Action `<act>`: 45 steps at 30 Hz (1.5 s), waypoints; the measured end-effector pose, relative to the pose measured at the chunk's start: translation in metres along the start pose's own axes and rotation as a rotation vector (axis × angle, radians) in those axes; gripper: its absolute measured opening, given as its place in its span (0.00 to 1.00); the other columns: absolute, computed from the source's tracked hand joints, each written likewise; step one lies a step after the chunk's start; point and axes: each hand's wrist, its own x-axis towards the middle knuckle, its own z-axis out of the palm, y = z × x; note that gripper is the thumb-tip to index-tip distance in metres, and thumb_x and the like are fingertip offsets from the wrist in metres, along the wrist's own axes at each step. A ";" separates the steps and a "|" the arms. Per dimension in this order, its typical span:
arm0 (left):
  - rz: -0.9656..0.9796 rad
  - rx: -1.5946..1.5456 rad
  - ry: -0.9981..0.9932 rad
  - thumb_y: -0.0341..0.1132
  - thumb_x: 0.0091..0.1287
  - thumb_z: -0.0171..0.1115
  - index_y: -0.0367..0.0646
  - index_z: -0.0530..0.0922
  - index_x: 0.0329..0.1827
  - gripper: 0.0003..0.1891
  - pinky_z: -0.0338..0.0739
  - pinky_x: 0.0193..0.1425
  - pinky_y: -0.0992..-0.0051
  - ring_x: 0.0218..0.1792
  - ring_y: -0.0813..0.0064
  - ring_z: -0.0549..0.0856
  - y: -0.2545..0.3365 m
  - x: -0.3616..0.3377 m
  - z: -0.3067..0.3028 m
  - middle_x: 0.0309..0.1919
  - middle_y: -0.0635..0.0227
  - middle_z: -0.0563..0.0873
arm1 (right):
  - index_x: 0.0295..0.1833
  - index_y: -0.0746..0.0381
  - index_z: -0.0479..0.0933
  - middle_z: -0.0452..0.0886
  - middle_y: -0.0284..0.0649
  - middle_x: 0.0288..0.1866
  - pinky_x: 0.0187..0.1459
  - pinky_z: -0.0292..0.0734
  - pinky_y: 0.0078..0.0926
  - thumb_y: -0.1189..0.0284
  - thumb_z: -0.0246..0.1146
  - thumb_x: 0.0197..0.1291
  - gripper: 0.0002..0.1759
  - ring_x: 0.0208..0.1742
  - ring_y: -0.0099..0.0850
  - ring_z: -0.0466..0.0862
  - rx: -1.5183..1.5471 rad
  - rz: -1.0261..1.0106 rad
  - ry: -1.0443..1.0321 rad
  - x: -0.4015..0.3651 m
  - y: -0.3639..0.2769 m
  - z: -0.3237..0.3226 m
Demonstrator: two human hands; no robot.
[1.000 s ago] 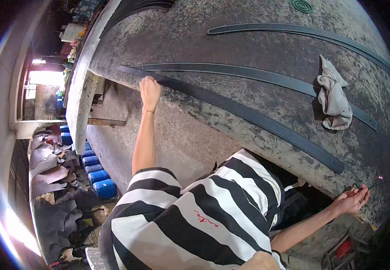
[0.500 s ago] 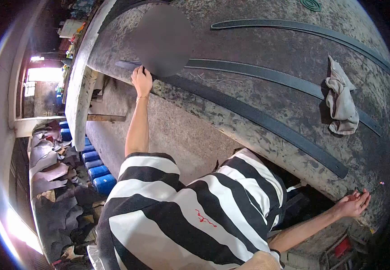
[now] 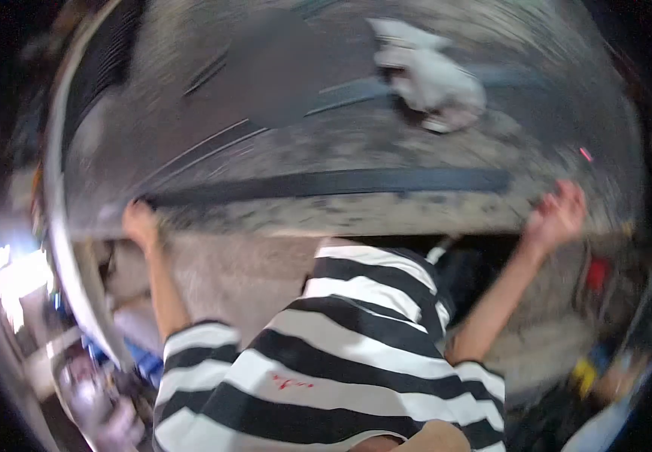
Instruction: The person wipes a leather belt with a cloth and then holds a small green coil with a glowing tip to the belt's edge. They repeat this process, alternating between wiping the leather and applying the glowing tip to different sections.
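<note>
A long dark leather belt strap (image 3: 341,181) lies along the near edge of the worktable. My left hand (image 3: 141,224) is at its left end, fingers closed over it, though motion blurs the grip. My right hand (image 3: 558,216) is raised a little beyond the right end, apart from the strap. Its blurred fingers are spread, with nothing visible in them. Farther back, a second strap (image 3: 356,92) runs partly under a crumpled pale cloth (image 3: 443,83).
The worktable (image 3: 281,221) has a worn, stained top. A small pink spot (image 3: 586,154) shows beyond my right hand. Below the table's right side is a red object (image 3: 597,273). At lower left there are blue containers (image 3: 141,361). A grey blurred disc covers part of the tabletop.
The view has turned, so the near strap now looks almost level and the cloth sits nearer the middle. My right hand has risen, fingers pointing up. My left hand stays at the strap's left end.
</note>
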 end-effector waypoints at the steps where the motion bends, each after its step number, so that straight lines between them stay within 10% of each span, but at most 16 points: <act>1: 0.008 -0.033 0.037 0.37 0.70 0.58 0.29 0.80 0.55 0.19 0.75 0.61 0.60 0.52 0.51 0.84 0.015 -0.004 -0.005 0.51 0.45 0.85 | 0.56 0.64 0.74 0.83 0.44 0.42 0.25 0.69 0.14 0.80 0.63 0.66 0.14 0.33 0.23 0.80 -0.086 -0.002 0.047 0.000 0.000 0.002; 18: -0.104 0.274 -0.310 0.52 0.79 0.41 0.28 0.67 0.70 0.33 0.63 0.73 0.54 0.68 0.42 0.69 0.014 0.005 0.018 0.68 0.37 0.69 | 0.53 0.66 0.74 0.83 0.42 0.36 0.24 0.69 0.17 0.75 0.65 0.67 0.13 0.23 0.18 0.73 0.039 0.028 -0.050 -0.006 -0.008 0.014; 26: 0.492 -0.019 -0.444 0.43 0.75 0.50 0.36 0.57 0.78 0.33 0.39 0.82 0.55 0.80 0.52 0.50 0.330 -0.146 -0.058 0.79 0.49 0.56 | 0.53 0.66 0.73 0.83 0.42 0.36 0.23 0.69 0.18 0.74 0.65 0.67 0.13 0.22 0.18 0.73 0.037 0.032 -0.070 -0.006 -0.007 0.015; 33: 1.201 -0.384 -0.556 0.57 0.70 0.54 0.32 0.57 0.77 0.42 0.46 0.79 0.46 0.79 0.52 0.55 0.538 -0.209 -0.068 0.77 0.49 0.59 | 0.52 0.67 0.74 0.83 0.42 0.36 0.23 0.69 0.17 0.74 0.65 0.68 0.12 0.22 0.18 0.73 -0.004 0.013 -0.075 -0.005 -0.009 0.016; 45: 1.250 -0.583 -0.412 0.56 0.68 0.57 0.50 0.70 0.72 0.33 0.55 0.73 0.39 0.73 0.49 0.64 0.625 -0.230 -0.064 0.71 0.46 0.68 | 0.53 0.66 0.74 0.83 0.40 0.35 0.22 0.68 0.14 0.73 0.65 0.68 0.13 0.22 0.16 0.73 -0.040 0.034 -0.070 -0.004 -0.009 0.017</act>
